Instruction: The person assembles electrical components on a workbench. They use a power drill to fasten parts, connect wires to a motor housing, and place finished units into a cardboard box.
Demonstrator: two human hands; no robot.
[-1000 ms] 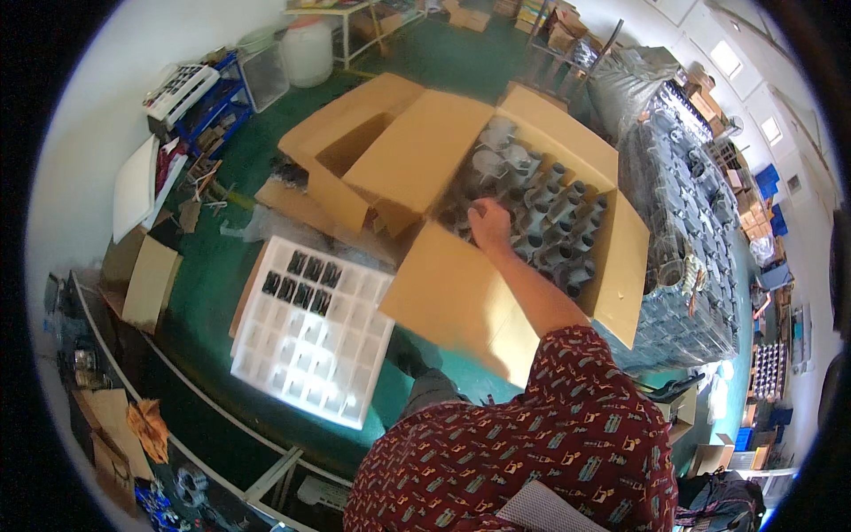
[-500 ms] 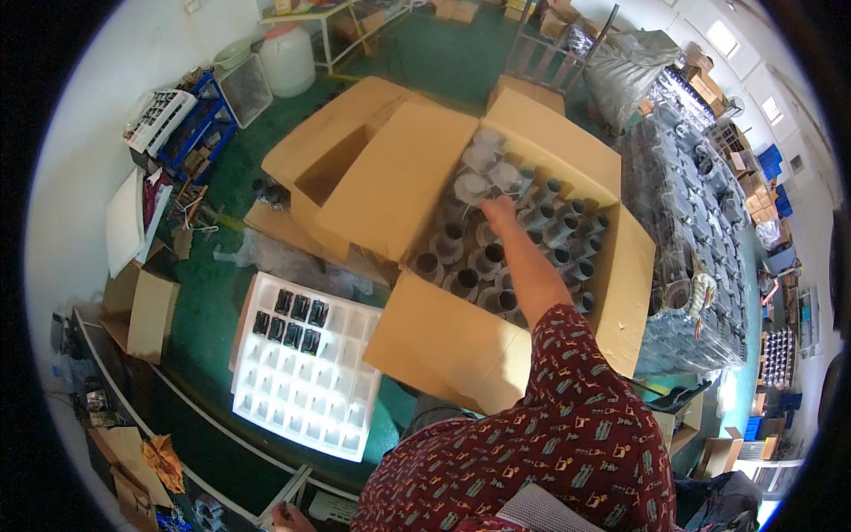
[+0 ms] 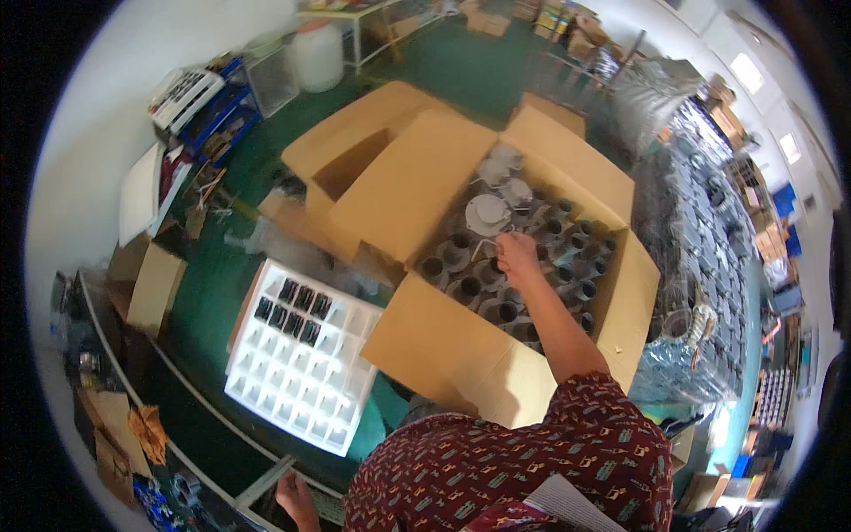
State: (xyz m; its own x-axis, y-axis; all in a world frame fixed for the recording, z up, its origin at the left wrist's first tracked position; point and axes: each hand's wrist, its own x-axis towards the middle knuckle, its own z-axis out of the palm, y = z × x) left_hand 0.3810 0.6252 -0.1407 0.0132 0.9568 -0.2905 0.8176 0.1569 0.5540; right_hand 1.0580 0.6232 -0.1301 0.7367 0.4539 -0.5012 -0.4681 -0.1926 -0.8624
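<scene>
The grey flanged part point(image 3: 487, 213) lies near the left edge of the open carton point(image 3: 452, 348), among grey tubes point(image 3: 468, 287); the right hand point(image 3: 519, 255), fingers bunched, is just beside it, whether clamped on anything I cannot tell; the left hand point(image 3: 296, 498), well apart, is near a metal frame point(image 3: 264, 481), its grip unclear; black pieces point(image 3: 304, 297) fill the far-left corner of a white tray point(image 3: 292, 374).
</scene>
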